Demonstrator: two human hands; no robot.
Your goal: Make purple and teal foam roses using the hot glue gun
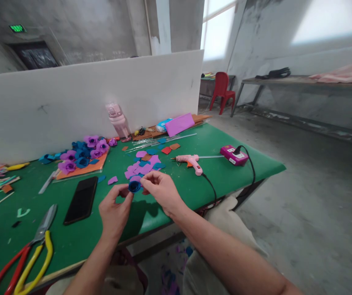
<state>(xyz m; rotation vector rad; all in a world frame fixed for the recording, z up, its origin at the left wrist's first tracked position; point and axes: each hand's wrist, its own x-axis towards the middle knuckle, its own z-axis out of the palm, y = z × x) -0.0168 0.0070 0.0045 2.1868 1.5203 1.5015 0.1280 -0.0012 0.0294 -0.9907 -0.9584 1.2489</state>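
Observation:
A small blue foam rose is pinched between the fingertips of both hands above the green table. My left hand grips it from the left side. My right hand grips it from the right, fingers curled over its top. Just beyond the hands lies a heap of purple, blue and brown foam petals. A pink glue gun rests on the table to the right of the hands, its black cord trailing off the front edge.
A black phone lies left of my hands; scissors and red-and-yellow pliers sit nearer the front left. Finished purple and blue roses rest on an orange sheet. A pink power strip, pink bottle and white board stand behind.

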